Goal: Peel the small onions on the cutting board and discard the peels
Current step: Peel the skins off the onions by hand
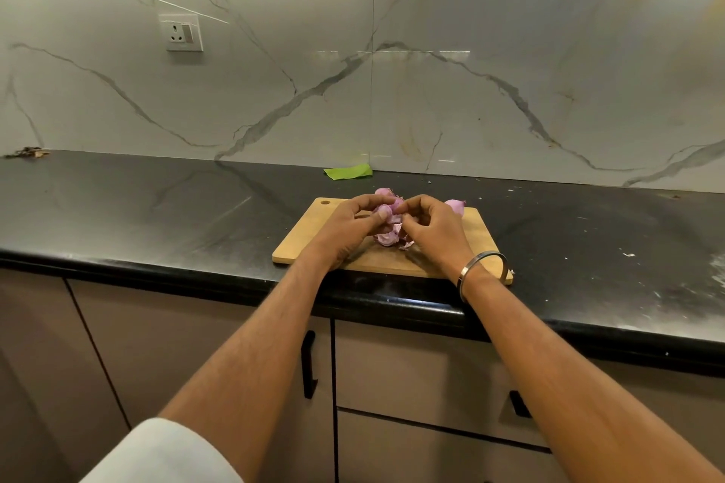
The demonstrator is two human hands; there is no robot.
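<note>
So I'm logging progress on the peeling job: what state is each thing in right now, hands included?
left hand: closed on a small onion
right hand: fingertips pinching at the same onion
held onion: between both hands, above the board
onion at the far edge: lying untouched
peels: loose on the board, not discarded
cutting board: flat on the counter
cabinet doors: shut

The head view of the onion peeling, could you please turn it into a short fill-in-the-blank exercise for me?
1. Both hands, left and right, work a small purple onion over the ____ cutting board.
2. A metal bangle sits on the ____ wrist.
3. A flat green leaf lies on the black countertop, ____ the board.

Missing words: wooden; right; behind
</note>
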